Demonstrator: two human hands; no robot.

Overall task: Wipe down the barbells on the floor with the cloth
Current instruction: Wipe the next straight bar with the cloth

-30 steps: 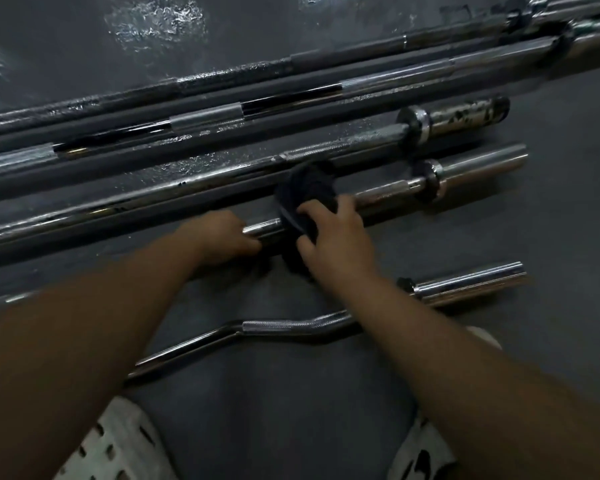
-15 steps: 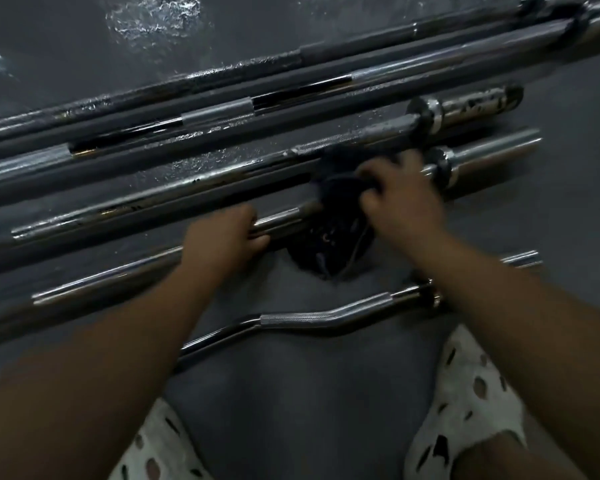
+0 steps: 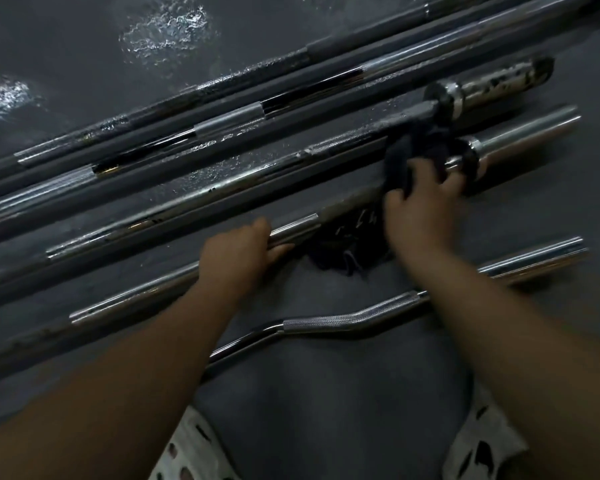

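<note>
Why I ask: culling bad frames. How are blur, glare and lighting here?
Head view: dim overall; the right hand and the cloth are motion-smeared; the left hand gripping the barbell is sharper, and the curl bar knurling is crisp; white glare patches sit on the floor at upper left.

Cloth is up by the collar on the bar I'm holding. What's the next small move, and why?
Probably slide the cloth toward the left hand. The right hand grips it round the bar right beside the collar, which blocks going further that way, and the left hand steadies the bar.
</note>
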